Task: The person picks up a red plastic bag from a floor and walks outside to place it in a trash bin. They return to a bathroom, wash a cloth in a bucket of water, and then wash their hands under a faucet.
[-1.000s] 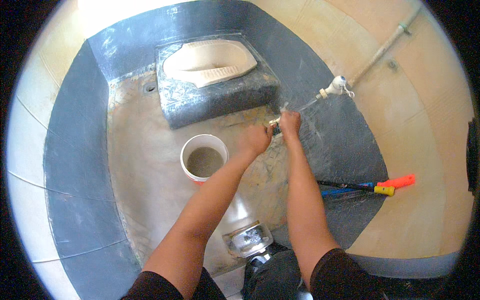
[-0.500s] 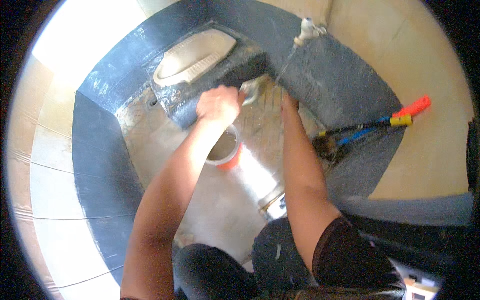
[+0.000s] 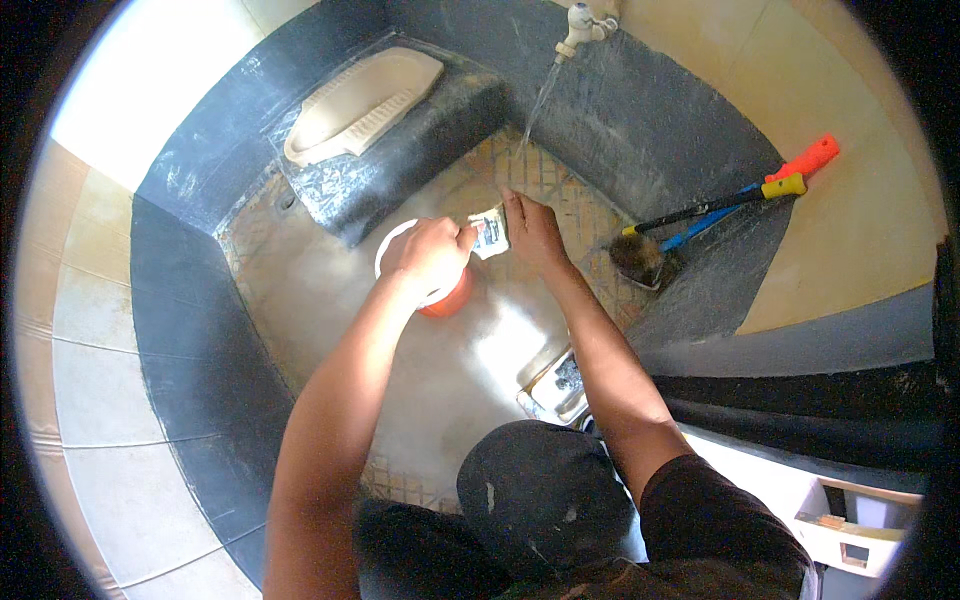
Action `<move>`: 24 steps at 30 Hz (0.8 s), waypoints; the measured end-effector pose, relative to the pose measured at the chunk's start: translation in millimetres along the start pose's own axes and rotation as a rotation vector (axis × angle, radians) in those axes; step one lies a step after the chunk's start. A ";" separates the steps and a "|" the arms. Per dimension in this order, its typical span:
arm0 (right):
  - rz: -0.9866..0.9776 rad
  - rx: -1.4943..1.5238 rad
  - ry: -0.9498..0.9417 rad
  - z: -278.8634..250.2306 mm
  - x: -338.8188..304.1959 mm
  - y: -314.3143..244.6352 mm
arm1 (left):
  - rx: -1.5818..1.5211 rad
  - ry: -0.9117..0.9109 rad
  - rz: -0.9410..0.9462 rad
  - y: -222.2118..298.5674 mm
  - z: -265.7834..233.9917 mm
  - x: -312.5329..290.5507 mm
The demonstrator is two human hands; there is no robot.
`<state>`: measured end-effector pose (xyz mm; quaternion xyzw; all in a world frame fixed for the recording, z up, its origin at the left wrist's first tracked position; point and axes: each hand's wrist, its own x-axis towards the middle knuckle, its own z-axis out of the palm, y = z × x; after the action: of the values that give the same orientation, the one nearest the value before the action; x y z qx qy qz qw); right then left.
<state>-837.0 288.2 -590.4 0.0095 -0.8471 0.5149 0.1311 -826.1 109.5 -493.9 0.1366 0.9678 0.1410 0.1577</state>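
Observation:
A small white packet point(image 3: 490, 232) with dark print is stretched between my hands, looking like a sachet. My left hand point(image 3: 436, 256) pinches its left side, above a red bucket point(image 3: 447, 299) with a pale rim that the hand partly covers. On the packet's right edge, the fingers of my right hand point(image 3: 534, 232) are closed. Beyond the hands, water runs from a white wall tap point(image 3: 581, 32) down toward the wet floor point(image 3: 430, 400).
A squat toilet pan point(image 3: 365, 103) sits on a raised dark step at the back. Brushes with a yellow-ended black handle point(image 3: 715, 207) and an orange handle point(image 3: 806, 158) lean on the right wall. Near my knee lies a metallic tray-like object point(image 3: 556, 390).
Both hands have come back from near the tap's stream, my left hand now over the bucket. The packet moved with them and is now held by both.

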 end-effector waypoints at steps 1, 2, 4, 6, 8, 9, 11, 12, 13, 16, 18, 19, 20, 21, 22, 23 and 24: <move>0.031 -0.072 -0.039 2.6 -6.9 -3.1 | 0.040 0.087 0.069 -9.2 10.0 -6.5; 0.058 -0.132 -0.090 9.2 -13.7 -14.0 | 0.114 0.067 0.019 -12.3 8.3 -16.0; 0.121 -0.254 -0.148 20.0 -25.0 -15.0 | 0.252 0.012 -0.055 -3.2 2.5 -31.0; 0.162 -0.359 -0.183 35.5 -27.1 -14.7 | 0.300 -0.007 -0.093 -0.2 1.7 -37.3; 0.103 -0.400 -0.163 42.1 -30.4 -12.1 | 0.310 -0.044 -0.138 2.5 4.4 -39.1; 0.073 -0.422 -0.154 44.1 -31.1 -10.6 | 0.312 -0.042 -0.153 5.0 5.2 -39.1; 0.066 -0.448 -0.165 47.5 -24.4 -11.9 | 0.319 -0.037 -0.190 8.8 2.8 -38.8; 0.064 -0.461 -0.175 46.6 -23.1 -22.3 | 0.322 -0.004 -0.205 8.5 -0.7 -39.7; 0.039 -0.458 -0.192 44.6 -19.8 -32.0 | 0.326 0.027 -0.222 6.9 -6.0 -39.0; 0.106 -0.499 -0.118 -4.0 -7.7 -45.4 | 0.279 0.060 -0.212 53.7 -34.6 -38.1; 0.138 -0.365 -0.051 -7.6 -6.5 -51.6 | 0.269 0.036 -0.208 51.7 -22.1 -35.8; 0.128 -0.404 -0.083 5.7 -17.6 -33.3 | 0.264 0.025 -0.204 47.8 -15.8 -32.8; 0.103 -0.436 -0.114 24.9 -33.4 -11.7 | 0.252 -0.029 -0.189 22.6 14.8 -22.6; 0.070 -0.482 -0.120 33.0 -31.0 7.9 | 0.246 -0.027 -0.221 26.3 29.8 -24.8; 0.057 -0.443 -0.098 32.9 -20.5 14.6 | 0.248 -0.013 -0.253 30.4 33.3 -25.6; 0.079 -0.413 -0.106 27.4 -36.8 18.6 | 0.239 -0.022 -0.229 29.8 37.3 -29.0; 0.103 -0.383 -0.112 24.0 -51.8 21.2 | 0.231 -0.031 -0.203 28.3 39.4 -31.9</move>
<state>-795.3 271.0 -631.3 -0.0302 -0.9349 0.3490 0.0568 -777.2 134.8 -512.3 0.0573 0.9838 0.0097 0.1695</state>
